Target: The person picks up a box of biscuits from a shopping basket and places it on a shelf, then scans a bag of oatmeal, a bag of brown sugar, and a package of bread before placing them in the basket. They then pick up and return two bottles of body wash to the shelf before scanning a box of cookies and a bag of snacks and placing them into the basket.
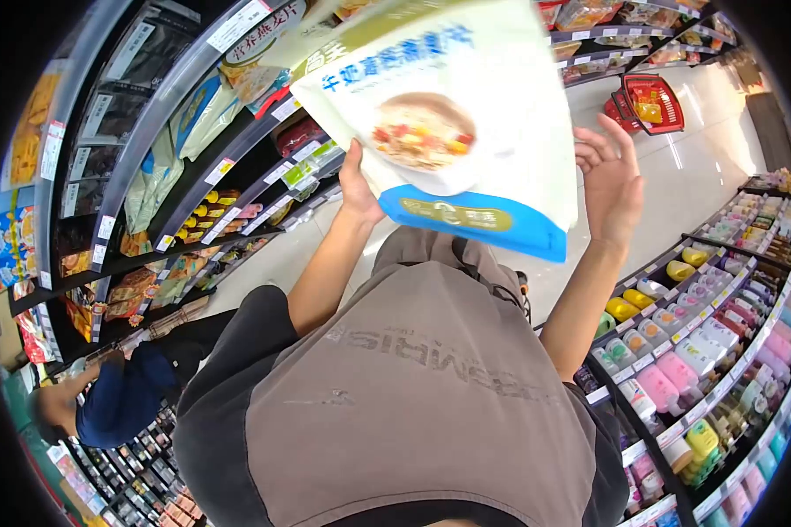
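Observation:
A large white and blue bag of oatmeal is raised in front of my chest, its printed bowl of cereal and fruit facing me. My left hand grips its left edge, thumb on the front and the other fingers hidden behind. On the opposite side, my right hand is lifted with the fingers apart and slightly bent, fingertips close to the bag's right edge. The bag's top runs out of view and looks blurred.
Shelves of packaged food curve along my left, and bottles fill shelves on my right. A red shopping basket with packets inside sits on the pale tiled floor ahead. Another person is at the lower left.

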### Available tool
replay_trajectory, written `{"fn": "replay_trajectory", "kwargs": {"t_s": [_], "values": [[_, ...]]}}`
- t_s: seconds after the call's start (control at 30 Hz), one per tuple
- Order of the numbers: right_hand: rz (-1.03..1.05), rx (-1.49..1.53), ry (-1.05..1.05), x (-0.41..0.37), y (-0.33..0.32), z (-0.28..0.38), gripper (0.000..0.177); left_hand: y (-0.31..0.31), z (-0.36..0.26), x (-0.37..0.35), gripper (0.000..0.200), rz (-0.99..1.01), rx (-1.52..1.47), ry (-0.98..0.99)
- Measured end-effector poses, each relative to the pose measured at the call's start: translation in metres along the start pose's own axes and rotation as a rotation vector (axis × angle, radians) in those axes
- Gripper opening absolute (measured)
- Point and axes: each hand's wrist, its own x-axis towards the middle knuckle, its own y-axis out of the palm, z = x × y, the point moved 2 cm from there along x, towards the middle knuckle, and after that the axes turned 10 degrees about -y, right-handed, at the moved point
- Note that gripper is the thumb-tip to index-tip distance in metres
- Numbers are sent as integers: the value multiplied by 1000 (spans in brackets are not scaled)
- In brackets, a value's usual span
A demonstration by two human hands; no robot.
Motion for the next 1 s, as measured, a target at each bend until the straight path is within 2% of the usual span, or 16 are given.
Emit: {"fn": "replay_trajectory", "kwargs": {"t_s": [0.07, 0.13, 0.17, 0.23, 0.27, 0.3, 0.37, 0.43, 0.47, 0.53, 0.6, 0.67, 0.73, 0.77, 0.83, 1.0], "values": [[7, 138, 9, 19, -9, 1, 86, 1, 17, 15, 67, 69, -150, -46], [17, 166, 39, 34, -14, -15, 83, -8, 56, 42, 46, 216, -361, -246], [59, 122, 120, 40, -17, -29, 75, 1, 69, 56, 46, 209, -370, -235], [108, 77, 220, 50, -18, -55, 66, 33, 95, 82, 29, 643, -719, -238], [133, -25, 367, 53, -17, -69, 57, 45, 105, 91, 21, 863, -891, -228], [162, -128, 512, 56, -18, -81, 48, 52, 114, 102, 21, 854, -903, -210], [242, -199, 564, 55, -23, -99, 44, 66, 126, 123, 31, 942, -1044, -193], [385, -400, 587, 56, -41, -99, 40, 78, 132, 140, 31, 958, -1025, -153], [404, -395, 604, 58, -60, -105, 40, 84, 131, 149, 32, 976, -985, -149], [306, -675, 814, 45, -129, -132, 49, 97, 122, 171, 32, 1014, -895, -169], [370, -1044, 907, -1, -239, -183, 56, 111, 116, 196, 33, 1058, -810, -200], [560, -1512, 1017, -77, -333, -209, 61, 124, 116, 214, 34, 1087, -735, -238], [919, -1107, 1391, -109, -355, -185, 49, 139, 112, 233, 35, 1115, -638, -280], [922, -1100, 1392, -118, -374, -191, 49, 149, 110, 243, 35, 1133, -586, -301], [485, -902, 1464, -162, -361, -200, 44, 170, 119, 263, 36, 1173, -499, -329], [-482, -319, 1377, -159, -468, -229, 32, 217, 137, 302, 38, 1234, -229, -333]]}}
